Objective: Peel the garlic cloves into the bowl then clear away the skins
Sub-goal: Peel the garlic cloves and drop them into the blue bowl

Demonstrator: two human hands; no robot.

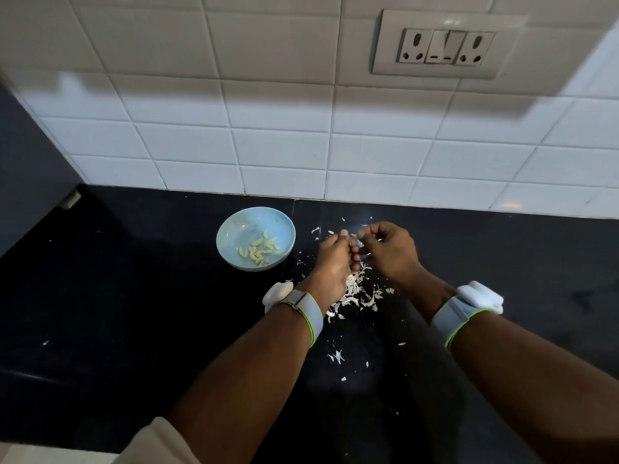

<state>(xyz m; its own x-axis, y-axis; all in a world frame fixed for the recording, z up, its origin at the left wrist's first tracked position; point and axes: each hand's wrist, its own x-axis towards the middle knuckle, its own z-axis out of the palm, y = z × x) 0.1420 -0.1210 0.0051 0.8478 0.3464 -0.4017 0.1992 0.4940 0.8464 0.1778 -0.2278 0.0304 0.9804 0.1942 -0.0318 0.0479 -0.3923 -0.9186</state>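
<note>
A pale blue bowl [234, 229] stands on the black counter and holds several peeled yellowish garlic cloves [259, 251]. To its right, my left hand [333, 262] and my right hand [388, 249] meet fingertip to fingertip above a heap of white garlic skins [360, 294]. Both hands are pinched on a small garlic clove [354, 236], mostly hidden by the fingers. More skin flakes [336, 356] lie scattered nearer to me.
The black counter [134, 313] runs back to a white tiled wall [284, 145] just behind the bowl. A switch and socket plate [445, 46] is set high in the wall. The counter's front edge [50, 447] shows at the lower left. Both wrists wear bands.
</note>
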